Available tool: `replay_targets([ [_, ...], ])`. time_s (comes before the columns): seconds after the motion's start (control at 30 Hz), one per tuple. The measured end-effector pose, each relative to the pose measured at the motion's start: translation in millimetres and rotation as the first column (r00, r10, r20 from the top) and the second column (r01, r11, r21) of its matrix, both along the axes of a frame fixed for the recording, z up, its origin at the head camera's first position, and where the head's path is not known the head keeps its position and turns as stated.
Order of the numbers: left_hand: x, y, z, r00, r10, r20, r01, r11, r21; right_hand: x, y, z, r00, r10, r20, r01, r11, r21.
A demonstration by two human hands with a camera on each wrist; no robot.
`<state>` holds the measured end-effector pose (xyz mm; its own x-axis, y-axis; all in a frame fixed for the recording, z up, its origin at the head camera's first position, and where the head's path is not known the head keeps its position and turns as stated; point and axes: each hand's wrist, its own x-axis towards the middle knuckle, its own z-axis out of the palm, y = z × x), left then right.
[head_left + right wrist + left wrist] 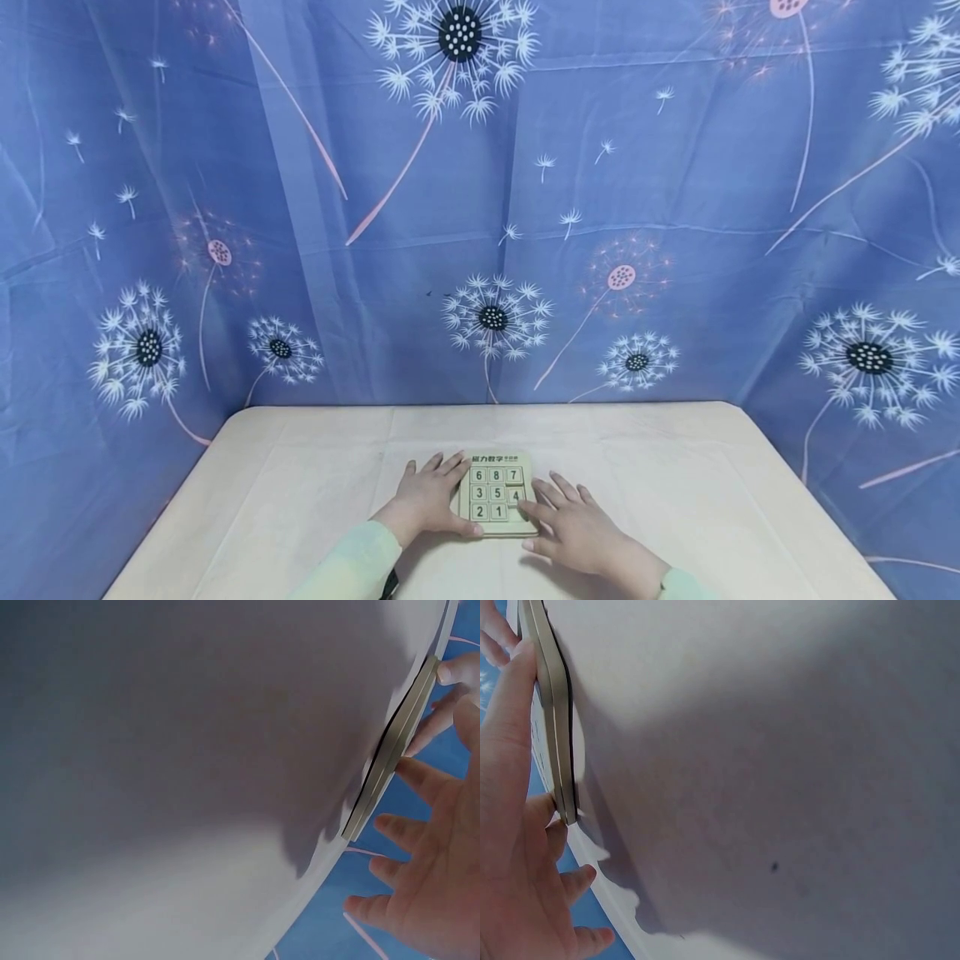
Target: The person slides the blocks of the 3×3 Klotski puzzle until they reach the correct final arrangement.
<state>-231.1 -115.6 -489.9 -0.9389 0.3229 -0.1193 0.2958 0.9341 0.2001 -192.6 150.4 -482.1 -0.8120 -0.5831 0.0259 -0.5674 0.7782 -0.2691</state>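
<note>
A cream sliding number puzzle (489,529) lies on the table, its tiles reading 6 8 7, 3 5 4 and 2 1, with a gap at bottom right. The 4 tile (515,495) sits a little lower than its row. My left hand (429,500) holds the board's left side, thumb at the near edge and fingers at the upper left; the left wrist view shows that thumb (514,697) along the board's side (555,712). My right hand (581,529) has its index fingertip at the 4 tile's lower right, other fingers spread. The right wrist view shows the spread fingers (401,832) beside the board.
A pale cloth covers the table (300,467). Blue curtains (405,200) with a dandelion print stand behind it and at both sides. A small dark object (389,583) shows by the left sleeve (356,562).
</note>
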Motion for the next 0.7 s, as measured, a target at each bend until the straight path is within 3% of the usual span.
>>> replay_targets([
  [0.7, -2.4, 0.4, -0.1, 1.0, 0.004, 0.006, -0.003, 1.0, -0.017, -5.2, -2.1, 1.5, 1.0, -0.019, 0.011, 0.019, 1.0, -0.01],
])
